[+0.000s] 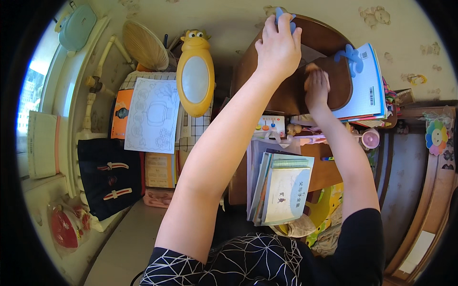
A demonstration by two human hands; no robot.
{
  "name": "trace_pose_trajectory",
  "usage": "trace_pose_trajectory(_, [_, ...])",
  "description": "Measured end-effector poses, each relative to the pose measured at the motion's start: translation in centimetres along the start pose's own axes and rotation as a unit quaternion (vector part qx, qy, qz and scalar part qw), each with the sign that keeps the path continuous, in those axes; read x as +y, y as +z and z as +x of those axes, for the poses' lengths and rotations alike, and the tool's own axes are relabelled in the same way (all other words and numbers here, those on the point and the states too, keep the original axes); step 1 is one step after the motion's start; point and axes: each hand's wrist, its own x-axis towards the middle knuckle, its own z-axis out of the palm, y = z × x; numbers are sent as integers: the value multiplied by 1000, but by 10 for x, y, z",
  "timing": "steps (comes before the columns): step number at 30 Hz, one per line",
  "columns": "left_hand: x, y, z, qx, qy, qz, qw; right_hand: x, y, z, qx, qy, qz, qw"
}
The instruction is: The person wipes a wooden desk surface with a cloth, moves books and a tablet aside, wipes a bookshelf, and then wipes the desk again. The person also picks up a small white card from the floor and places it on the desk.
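Note:
My left hand (281, 50) is raised at the top of a curved dark wooden shelf (323, 30), its fingers around a blue object (282, 19) that is mostly hidden; its kind cannot be told. Lower and to the right, my right hand (317, 84) reaches over the shelf's brown inner board, near a small brownish thing that is blurred. Whether that hand grips it is unclear. A blue, curled figure-like object (350, 60) lies at the shelf's right edge, beside a white gridded notebook (370, 82). Below the shelf stands a stack of books (288, 193).
On the left are a yellow cow-shaped lamp (195, 75), a colouring sheet (152, 114), a woven fan (145, 44) and a dark bag (109, 175). A small pink fan (370, 138) and a boxed item (270, 125) sit below the shelf.

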Motion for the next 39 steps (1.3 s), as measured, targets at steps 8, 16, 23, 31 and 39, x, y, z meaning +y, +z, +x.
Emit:
trace_pose_trajectory(8, [6,3,-2,-20,13,-12,1000,-51,51,29,1,-45,103,994])
trace_pose_trajectory(16, [5,10,-1,-10,-3,-10,1000,23,21,-89,22,21,-422,906])
trace_pose_trajectory(23, [2,2,1,-30,-6,-26,999,40,-19,-54,77,87,35,993])
trace_pose_trajectory(31, [4,3,3,-58,10,-55,997,-92,65,-6,260,115,494,822])
trace_pose_trajectory(39, [-2,1,7,-64,34,-72,995,-127,-25,-44,139,-125,681,708])
